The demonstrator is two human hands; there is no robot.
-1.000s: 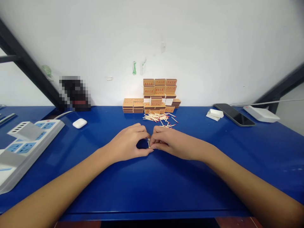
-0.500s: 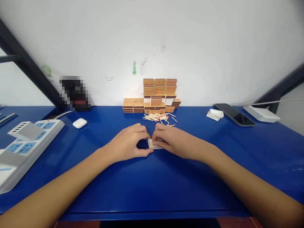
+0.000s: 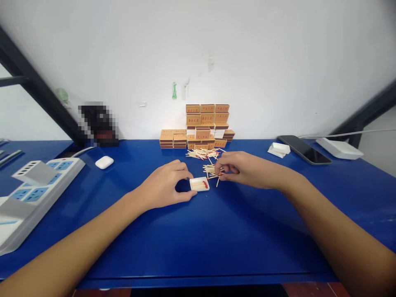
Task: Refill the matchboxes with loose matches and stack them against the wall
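A small white matchbox tray lies on the blue table with several red-tipped matches inside. My left hand steadies its left end between thumb and fingers. Just behind and to the right of the tray is a loose heap of matches. My right hand is curled over that heap's right side, thumb and forefinger close together on matches; how many is hidden. Farther back lies another pile of matches.
Orange matchboxes stand stacked against the wall, with lower stacks to their left. At right are a white folded carton, a phone and a white flat device. A white earbud case and a power strip lie left.
My right hand has moved from over the tray to the right and back, onto the nearer matches. The tray and its matches are now uncovered. My left hand stays at the tray.
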